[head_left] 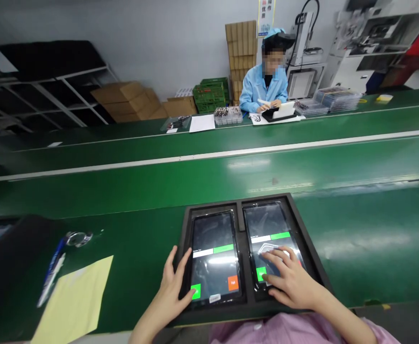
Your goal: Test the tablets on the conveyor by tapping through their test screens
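Observation:
Two tablets lie side by side in a black foam tray (244, 248) at the near edge of the green bench. The left tablet (214, 272) is lit, with a green square at its lower left and a red one at its lower right. My left hand (173, 282) rests at its left side, fingers spread, the thumb at the green square. Over the right tablet (267, 220) lies my right hand (288, 277), fingers spread, with a fingertip at that screen's green square. Part of the right screen, including most of its red square, is hidden under this hand.
A yellow paper sheet (77, 298) and pens (54, 267) lie to the left, near a roll of clear tape (78, 238). Black foam (19, 267) stands at far left. Across the conveyor (209, 177), a person in blue (263, 86) sits at work.

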Tool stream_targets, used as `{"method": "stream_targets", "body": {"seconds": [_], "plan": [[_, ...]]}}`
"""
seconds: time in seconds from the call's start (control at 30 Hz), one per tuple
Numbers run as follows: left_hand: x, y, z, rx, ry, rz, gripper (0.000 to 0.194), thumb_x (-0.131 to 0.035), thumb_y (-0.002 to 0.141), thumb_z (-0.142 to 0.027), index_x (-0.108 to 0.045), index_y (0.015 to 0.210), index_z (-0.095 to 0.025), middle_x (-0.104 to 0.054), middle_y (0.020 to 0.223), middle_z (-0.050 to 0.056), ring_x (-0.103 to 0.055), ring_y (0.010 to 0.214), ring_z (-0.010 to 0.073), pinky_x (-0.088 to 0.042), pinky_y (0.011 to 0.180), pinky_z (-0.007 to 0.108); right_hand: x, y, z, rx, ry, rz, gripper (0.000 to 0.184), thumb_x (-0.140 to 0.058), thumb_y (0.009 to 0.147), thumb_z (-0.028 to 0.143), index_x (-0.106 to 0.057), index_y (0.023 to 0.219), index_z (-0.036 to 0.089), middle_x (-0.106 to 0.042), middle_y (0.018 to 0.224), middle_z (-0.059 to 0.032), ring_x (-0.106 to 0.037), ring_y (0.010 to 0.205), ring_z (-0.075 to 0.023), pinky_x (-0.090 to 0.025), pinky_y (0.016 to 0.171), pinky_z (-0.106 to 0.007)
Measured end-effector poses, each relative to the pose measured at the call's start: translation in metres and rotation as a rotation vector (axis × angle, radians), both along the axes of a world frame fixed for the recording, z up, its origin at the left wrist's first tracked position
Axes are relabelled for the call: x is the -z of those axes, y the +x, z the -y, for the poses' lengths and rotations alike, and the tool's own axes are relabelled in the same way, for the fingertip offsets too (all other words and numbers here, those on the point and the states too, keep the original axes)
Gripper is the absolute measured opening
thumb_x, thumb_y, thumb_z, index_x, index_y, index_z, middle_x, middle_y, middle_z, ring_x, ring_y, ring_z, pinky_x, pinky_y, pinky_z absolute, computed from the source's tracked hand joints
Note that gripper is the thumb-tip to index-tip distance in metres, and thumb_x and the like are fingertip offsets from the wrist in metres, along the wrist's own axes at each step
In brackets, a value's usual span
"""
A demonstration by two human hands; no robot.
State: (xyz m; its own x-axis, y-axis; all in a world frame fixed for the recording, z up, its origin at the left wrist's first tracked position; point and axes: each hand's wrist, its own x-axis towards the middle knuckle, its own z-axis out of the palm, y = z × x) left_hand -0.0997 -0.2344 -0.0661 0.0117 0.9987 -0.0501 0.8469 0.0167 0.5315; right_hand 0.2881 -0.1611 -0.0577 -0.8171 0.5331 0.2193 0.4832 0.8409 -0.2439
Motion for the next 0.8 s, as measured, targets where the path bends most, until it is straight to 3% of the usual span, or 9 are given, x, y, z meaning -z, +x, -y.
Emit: {"method": "stream_targets", "body": {"seconds": [0.1,0.17,0.23,0.3,0.37,0.43,0.57,0.8], "plan": [[-0.014,-0.006,-0.013,0.054,-0.031,-0.089,0.085,-0.060,0.086,-0.044,-0.014,0.156,-0.032,-0.002,0.164,0.015,-0.017,0.147,0.0413,-0.042,0.104,0.055,-0.012,0.010,-0.009,0.039,-0.053,-0.008,0.021,-0.055,0.091,0.034,-0.064,0.109,0.028,-0.045,0.138,-0.0115,-0.041,0.123,-0.0314,-0.028,0.105,-0.056],[-0.026,-0.008,-0.034,0.116,-0.022,-0.130,0.082,-0.057,0.088,-0.047,-0.013,0.156,-0.032,-0.014,0.162,0.015,-0.024,0.146,0.0381,-0.044,0.104,0.051,-0.019,0.018,-0.026,0.165,-0.074,-0.027,0.019,-0.049,0.092,0.028,-0.062,0.106,0.025,-0.052,0.127,-0.0113,-0.045,0.117,-0.0285,-0.031,0.103,-0.052],[-0.037,-0.004,-0.067,0.218,0.002,-0.177,0.070,-0.051,0.092,-0.048,-0.023,0.154,-0.032,-0.031,0.157,0.013,-0.035,0.142,0.0329,-0.042,0.106,0.047,-0.022,0.023,-0.051,0.369,-0.065,-0.014,0.017,-0.045,0.091,0.021,-0.061,0.097,0.022,-0.055,0.117,-0.0116,-0.047,0.112,-0.0269,-0.036,0.099,-0.048],[-0.042,0.012,-0.105,0.342,0.022,-0.234,0.058,-0.048,0.094,-0.045,-0.037,0.149,-0.029,-0.044,0.150,0.012,-0.044,0.136,0.0296,-0.040,0.109,0.045,-0.021,0.023,-0.079,0.614,-0.022,0.034,0.018,-0.046,0.085,0.014,-0.061,0.094,0.020,-0.054,0.120,-0.0144,-0.046,0.113,-0.0288,-0.038,0.097,-0.048],[-0.042,0.038,-0.140,0.432,0.040,-0.296,0.050,-0.050,0.094,-0.043,-0.048,0.141,-0.026,-0.050,0.145,0.012,-0.049,0.132,0.0293,-0.040,0.109,0.045,-0.015,0.019,-0.103,0.830,0.006,0.083,0.025,-0.050,0.078,0.008,-0.063,0.098,0.017,-0.049,0.128,-0.0183,-0.044,0.115,-0.0323,-0.038,0.096,-0.050],[-0.040,0.065,-0.165,0.474,0.060,-0.353,0.042,-0.053,0.092,-0.039,-0.057,0.132,-0.023,-0.055,0.138,0.012,-0.053,0.127,0.0294,-0.039,0.108,0.046,-0.007,0.013,-0.117,0.954,-0.014,0.100,0.031,-0.050,0.075,0.004,-0.064,0.100,0.015,-0.047,0.132,-0.0207,-0.044,0.117,-0.0340,-0.039,0.095,-0.050],[-0.034,0.096,-0.179,0.454,0.104,-0.398,0.030,-0.057,0.090,-0.036,-0.066,0.116,-0.023,-0.061,0.125,0.012,-0.056,0.119,0.0295,-0.040,0.107,0.048,0.008,0.007,-0.122,0.972,-0.042,0.030,0.036,-0.049,0.072,-0.001,-0.066,0.098,0.017,-0.048,0.131,-0.0185,-0.044,0.119,-0.0326,-0.041,0.094,-0.048],[-0.003,0.071,-0.186,0.463,0.115,-0.375,0.033,-0.054,0.085,-0.038,-0.070,0.115,-0.036,-0.066,0.124,0.008,-0.059,0.120,0.0311,-0.028,0.112,0.062,0.015,0.001,-0.122,1.066,-0.088,-0.086,0.040,-0.051,0.067,-0.002,-0.070,0.093,0.021,-0.048,0.136,-0.0143,-0.040,0.125,-0.0324,-0.035,0.100,-0.048]]}}
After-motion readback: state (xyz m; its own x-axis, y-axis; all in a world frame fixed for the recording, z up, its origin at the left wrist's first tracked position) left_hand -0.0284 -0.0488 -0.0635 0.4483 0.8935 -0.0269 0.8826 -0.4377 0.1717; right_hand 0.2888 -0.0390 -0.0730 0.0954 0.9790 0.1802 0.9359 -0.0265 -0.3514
